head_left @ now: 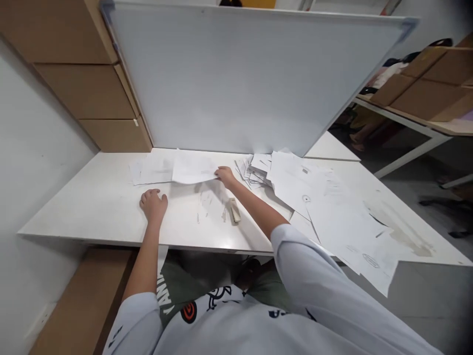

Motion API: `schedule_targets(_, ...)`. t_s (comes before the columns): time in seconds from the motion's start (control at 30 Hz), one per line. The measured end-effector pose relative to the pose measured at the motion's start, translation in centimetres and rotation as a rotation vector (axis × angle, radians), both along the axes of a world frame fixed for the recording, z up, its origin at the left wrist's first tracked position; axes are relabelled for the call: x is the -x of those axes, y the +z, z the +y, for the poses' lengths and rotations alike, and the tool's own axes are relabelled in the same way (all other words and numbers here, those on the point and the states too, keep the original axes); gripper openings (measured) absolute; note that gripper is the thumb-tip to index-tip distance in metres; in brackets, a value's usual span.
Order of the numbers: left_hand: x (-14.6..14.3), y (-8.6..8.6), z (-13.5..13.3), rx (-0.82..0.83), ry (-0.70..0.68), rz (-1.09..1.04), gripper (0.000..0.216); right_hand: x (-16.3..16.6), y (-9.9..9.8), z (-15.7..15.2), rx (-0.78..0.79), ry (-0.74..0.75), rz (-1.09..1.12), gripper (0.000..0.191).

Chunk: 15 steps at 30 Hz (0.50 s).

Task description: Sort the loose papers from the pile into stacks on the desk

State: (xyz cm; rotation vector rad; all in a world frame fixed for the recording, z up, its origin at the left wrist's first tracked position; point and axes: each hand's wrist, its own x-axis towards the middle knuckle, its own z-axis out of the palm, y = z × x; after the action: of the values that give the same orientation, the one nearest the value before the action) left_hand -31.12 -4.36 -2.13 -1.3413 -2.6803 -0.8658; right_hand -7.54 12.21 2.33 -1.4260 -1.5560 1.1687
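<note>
- Right hand (223, 176) pinches paper (194, 168) by its edge.
- Left hand (152, 204), half-open and empty, rests on the surface (92, 207).
- One beige object (234, 211); three stacked boxes (88, 89) at left.

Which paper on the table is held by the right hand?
The sheet directly left of the right hand: this hand grips its right end. The other papers, farther left or right, are not gripped.

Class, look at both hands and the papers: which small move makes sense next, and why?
Probably lower the sheet flat with the right hand: that hand pinches its right end, and its near edge looks slightly raised, while the left hand appears to rest on the table.
</note>
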Motion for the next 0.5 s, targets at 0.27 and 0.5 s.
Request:
schedule_targets(0.27,-0.5,0.0,-0.5,0.001,0.018,0.029,0.027,10.1,-2.6,1.7,-0.085,0.149,-0.299,0.032)
schedule_targets(0.5,-1.2,0.8,0.2,0.032,0.006,0.002,0.025,1.8,-5.0,1.0,-0.464,0.333,-0.563,0.047)
